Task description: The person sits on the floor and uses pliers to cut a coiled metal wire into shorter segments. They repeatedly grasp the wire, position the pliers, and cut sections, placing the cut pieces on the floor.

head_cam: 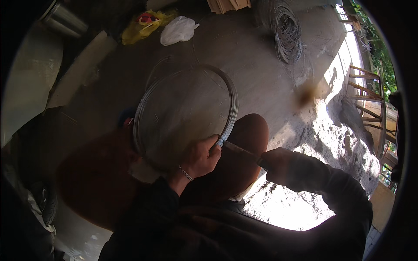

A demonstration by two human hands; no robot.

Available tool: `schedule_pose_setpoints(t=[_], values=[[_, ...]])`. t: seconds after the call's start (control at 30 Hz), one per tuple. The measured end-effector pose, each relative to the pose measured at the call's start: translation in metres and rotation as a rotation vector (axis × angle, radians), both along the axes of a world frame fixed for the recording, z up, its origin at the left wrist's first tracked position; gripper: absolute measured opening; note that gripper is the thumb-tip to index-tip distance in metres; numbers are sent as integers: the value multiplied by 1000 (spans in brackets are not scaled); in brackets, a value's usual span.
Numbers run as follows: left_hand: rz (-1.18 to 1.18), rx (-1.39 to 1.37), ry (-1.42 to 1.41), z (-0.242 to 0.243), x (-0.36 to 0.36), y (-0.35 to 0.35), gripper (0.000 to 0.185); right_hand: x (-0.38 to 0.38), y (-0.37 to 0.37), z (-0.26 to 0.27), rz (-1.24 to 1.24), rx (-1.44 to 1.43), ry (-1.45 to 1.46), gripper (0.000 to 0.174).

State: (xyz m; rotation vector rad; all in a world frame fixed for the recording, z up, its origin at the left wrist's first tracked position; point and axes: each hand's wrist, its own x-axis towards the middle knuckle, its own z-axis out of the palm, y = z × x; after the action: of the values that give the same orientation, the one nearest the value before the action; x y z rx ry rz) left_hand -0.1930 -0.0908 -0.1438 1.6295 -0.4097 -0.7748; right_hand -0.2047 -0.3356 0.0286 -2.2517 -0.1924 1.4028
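My left hand [202, 157], with a chain bracelet at the wrist, grips the near right part of a large coil of metal wire [233, 98]. The coil makes a wide ring in front of my knees, thicker along its right side. In my right hand [282, 166] is a narrow flat-bladed tool [241, 148]. Its exact kind is too dim to tell. The blade points left across my right knee [253, 130], its tip at the wire beside my left thumb. I cannot tell whether the tip touches the wire.
A tangled wire bundle [287, 36] lies on the concrete floor [261, 75]. Farther off are a yellow plastic bag [138, 31] and a white plastic bag [179, 31]. Rough, sunlit rubble [346, 143] rises at right, near a rusty metal frame [365, 94]. Pale sheets [32, 75] stand at left.
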Motion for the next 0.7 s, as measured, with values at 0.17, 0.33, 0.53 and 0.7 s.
schedule_pose_setpoints(t=[0.17, 0.33, 0.53, 0.7], values=[[69, -12, -53, -9, -21, 11, 40, -22, -7, -36, -736, 166, 782, 20], [19, 35, -70, 8, -3, 16, 41, -49, -11, -59, -1088, 676, 983, 32], [107, -42, 179, 25, 25, 4, 30, -38, -6, -26, -456, 212, 211, 33], [118, -50, 227, 27, 50, -9, 25, -25, 6, -15, 161, -467, -942, 40]])
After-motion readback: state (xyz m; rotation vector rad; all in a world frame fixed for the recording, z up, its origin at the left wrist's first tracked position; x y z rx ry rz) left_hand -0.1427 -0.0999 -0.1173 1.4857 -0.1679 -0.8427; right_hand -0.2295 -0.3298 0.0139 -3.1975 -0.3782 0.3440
